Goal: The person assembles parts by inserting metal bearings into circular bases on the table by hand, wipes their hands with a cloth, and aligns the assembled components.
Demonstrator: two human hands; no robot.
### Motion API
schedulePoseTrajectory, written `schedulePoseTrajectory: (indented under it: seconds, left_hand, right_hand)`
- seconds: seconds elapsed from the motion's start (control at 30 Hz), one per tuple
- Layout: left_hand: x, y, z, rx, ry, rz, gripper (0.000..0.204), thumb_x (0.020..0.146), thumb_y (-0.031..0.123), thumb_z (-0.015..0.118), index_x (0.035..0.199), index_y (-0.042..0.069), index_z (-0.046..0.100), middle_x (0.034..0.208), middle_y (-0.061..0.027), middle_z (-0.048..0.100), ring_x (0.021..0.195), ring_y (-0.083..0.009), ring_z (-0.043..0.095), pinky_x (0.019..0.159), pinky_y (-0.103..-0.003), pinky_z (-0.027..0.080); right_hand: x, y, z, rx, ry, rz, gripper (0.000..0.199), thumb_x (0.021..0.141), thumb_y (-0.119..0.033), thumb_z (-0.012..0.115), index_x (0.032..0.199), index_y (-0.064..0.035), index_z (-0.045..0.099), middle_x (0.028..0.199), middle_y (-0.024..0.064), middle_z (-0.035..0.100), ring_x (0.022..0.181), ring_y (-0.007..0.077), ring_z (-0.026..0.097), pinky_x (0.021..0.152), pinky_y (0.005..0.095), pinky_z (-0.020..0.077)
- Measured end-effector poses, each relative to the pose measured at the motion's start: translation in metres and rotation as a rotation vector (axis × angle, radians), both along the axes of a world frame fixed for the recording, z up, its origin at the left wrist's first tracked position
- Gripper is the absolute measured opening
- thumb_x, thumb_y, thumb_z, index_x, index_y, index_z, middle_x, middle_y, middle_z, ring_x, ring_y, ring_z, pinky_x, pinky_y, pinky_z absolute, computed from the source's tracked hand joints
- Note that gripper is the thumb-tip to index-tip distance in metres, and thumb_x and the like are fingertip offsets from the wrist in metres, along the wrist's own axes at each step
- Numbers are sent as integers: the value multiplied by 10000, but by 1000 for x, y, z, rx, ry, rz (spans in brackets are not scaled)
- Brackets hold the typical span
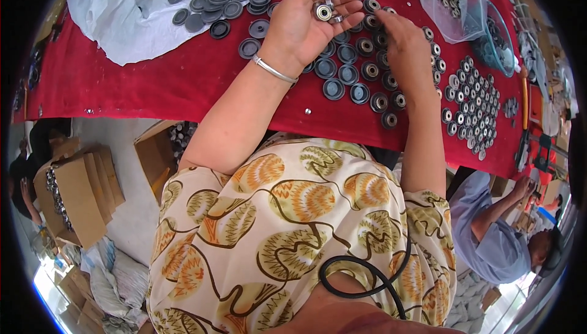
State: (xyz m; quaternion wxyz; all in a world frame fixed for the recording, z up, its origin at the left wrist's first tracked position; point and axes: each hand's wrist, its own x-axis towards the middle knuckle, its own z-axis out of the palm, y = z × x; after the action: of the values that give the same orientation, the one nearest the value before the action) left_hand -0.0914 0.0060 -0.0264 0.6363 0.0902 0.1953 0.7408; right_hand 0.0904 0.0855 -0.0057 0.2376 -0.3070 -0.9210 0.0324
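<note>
My left hand [306, 25] is palm up above the red table, its fingers curled around several small metal ball bearings [323, 12]. To its right, my right hand [405, 43] reaches down over rows of round caps, its fingers drawn together with the tips at a cap with a bearing in its middle [371, 22]. Whatever lies between those fingertips is hidden. Below and between the hands stand empty grey caps [334, 89]. Beside them, nearer my right hand, are caps with bearings seated in them [370, 70]. Part of these rows is covered by my right hand and forearm.
Loose grey caps [211, 3] lie on a white sheet [116, 28] at the far left. A dense group of small bearings [474, 104] spreads across the right of the red cloth [183, 95]. A clear plastic bag [449, 0] and blue basket [498, 43] stand behind. Another person [495, 230] sits at right.
</note>
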Motion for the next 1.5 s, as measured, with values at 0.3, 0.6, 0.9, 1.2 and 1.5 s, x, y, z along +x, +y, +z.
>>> schedulePoseTrajectory:
  seconds: [0.3,0.6,0.9,1.2,1.5]
  left_hand:
    - [0,0,0,11,-23,2,410,1006,313,378,1015,-38,589,1033,-200,634,1003,-331,610,924,-500,496]
    - [4,7,-4,-10,-74,25,446,1009,360,375,1037,-53,540,1063,-227,604,1059,-346,586,981,-514,451]
    - [13,13,-10,40,-60,27,488,1002,389,392,1070,-72,535,1058,-196,588,1048,-296,562,993,-433,434]
    - [-1,7,4,-73,-170,59,380,1014,309,374,965,-22,552,1016,-201,614,1081,-338,573,1043,-469,405]
    - [-10,2,5,9,-107,191,406,1024,313,353,954,-33,555,983,-177,614,1015,-305,587,988,-447,454]
  right_hand:
    - [0,-17,-8,158,-220,39,417,792,19,527,1189,-65,621,1211,82,631,1175,249,555,1085,465,322]
    - [-7,-6,24,-263,320,7,319,800,3,607,1096,-104,657,1034,117,666,987,290,630,837,397,507]
    - [-34,-29,16,-430,350,196,285,806,-63,668,1090,-74,653,975,123,681,867,273,664,776,339,520]
    - [-24,-9,-8,-376,259,127,264,819,-43,641,1079,-88,659,967,114,669,857,265,657,759,345,520]
    - [-30,-2,5,-23,81,80,186,814,-73,624,989,-97,682,867,109,641,827,325,629,725,417,512]
